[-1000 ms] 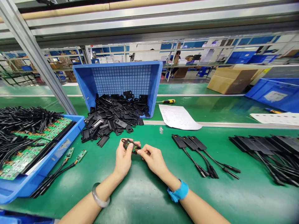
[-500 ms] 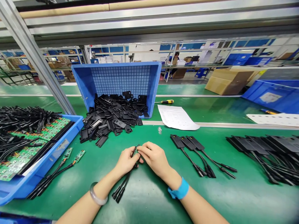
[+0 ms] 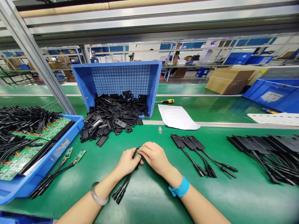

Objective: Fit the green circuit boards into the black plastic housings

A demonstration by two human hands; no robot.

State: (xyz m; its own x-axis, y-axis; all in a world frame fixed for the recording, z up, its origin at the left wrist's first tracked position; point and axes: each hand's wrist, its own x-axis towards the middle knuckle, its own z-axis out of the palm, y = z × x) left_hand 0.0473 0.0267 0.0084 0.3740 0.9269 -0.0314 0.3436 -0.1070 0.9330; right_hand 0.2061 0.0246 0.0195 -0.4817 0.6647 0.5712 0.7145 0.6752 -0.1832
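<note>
Circuit board [image 3: 135, 153] between both pinching hands

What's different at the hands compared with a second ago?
Both hands, left hand and right hand, have closed together over the small circuit board, hiding most of it; its black cable now trails toward the body. The pile of black housings and the finished assemblies are unchanged.

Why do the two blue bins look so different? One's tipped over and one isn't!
The far bin is tipped on its side, its grid bottom facing the camera; the left bin sits flat on the bench. Black plastic shells spill out of the far bin onto the bench, while the left bin holds green circuit boards and black cables. Both are blue plastic.
</note>
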